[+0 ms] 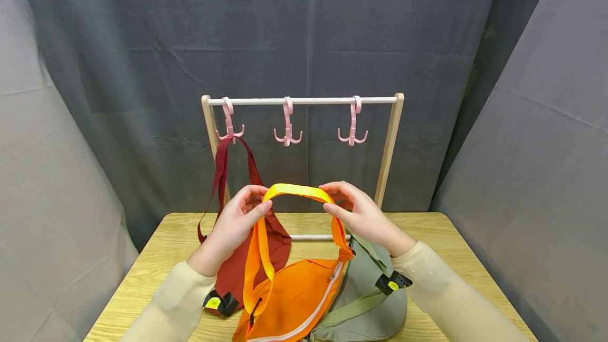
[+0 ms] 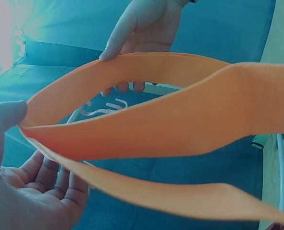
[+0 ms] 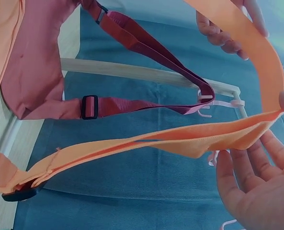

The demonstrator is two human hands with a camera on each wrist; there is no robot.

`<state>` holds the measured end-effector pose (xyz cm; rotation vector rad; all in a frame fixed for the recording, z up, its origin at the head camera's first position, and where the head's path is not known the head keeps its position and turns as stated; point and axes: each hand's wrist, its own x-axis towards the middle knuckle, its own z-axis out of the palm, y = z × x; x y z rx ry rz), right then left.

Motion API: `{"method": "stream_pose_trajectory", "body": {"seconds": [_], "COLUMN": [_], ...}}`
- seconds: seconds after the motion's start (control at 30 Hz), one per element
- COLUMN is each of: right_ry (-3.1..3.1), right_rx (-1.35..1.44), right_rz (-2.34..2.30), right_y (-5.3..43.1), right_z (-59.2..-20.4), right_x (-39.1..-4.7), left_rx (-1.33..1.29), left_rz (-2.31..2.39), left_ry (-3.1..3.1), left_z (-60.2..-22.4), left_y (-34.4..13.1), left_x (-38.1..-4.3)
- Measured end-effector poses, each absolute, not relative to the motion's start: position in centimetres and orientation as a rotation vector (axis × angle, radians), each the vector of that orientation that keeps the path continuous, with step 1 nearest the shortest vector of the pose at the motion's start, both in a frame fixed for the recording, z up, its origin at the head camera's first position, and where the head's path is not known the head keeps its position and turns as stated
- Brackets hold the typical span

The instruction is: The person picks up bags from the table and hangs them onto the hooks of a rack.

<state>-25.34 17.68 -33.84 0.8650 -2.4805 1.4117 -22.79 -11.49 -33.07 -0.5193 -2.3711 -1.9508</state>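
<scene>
An orange waist bag (image 1: 299, 284) with a pale zip stands out in front of me in the head view. Its orange strap (image 1: 300, 190) is raised in a loop above it. My left hand (image 1: 242, 215) pinches the strap's left bend between thumb and fingers. At the opposite bend my right hand (image 1: 363, 215) pinches it too. Both wrist views show the strap (image 2: 146, 134) spread between the hands. Beyond the strap, a dark red bag (image 1: 237, 271) hangs by its strap from the left pink hook (image 1: 229, 117).
A rack with a white bar (image 1: 318, 101) and wooden posts stands on the wooden table (image 1: 142, 284). The middle hook (image 1: 287, 123) and right hook (image 1: 353, 123) carry nothing. A grey-green bag (image 1: 375, 318) lies at the right, partly behind the orange one.
</scene>
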Motion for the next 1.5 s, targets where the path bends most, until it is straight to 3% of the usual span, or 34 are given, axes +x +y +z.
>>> {"method": "stream_pose_trajectory", "body": {"seconds": [1.5], "right_ry": [-2.333], "right_rx": [0.710], "right_rz": [1.626], "right_y": [15.9], "right_z": [-32.0], "right_x": [-27.9], "left_rx": [-0.405], "left_rz": [-1.987], "left_ry": [-2.262], "left_z": [-30.3], "left_y": [-10.5], "left_x": [-24.5]}}
